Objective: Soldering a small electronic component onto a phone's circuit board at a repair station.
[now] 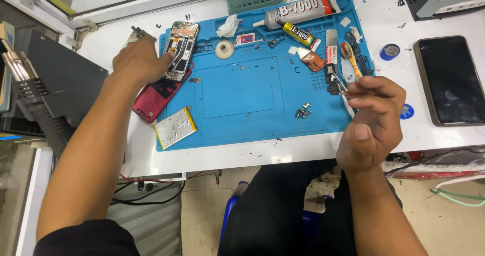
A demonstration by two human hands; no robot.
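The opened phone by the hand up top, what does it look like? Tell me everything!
The opened phone lies flat on the upper left corner of the blue mat, back cover off. You can see a dark frame, circuit parts, thin orange strips and a bare middle bay. Its lower end overlaps the red back cover. The left hand rests against its left side, fingertips touching its edge. The right hand is far from it.

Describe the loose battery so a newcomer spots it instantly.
Find the blue work mat on the white table. At its near left corner lies the battery, a flat silver foil pouch with one yellow edge, below the red phone cover; nothing else there is shiny silver.
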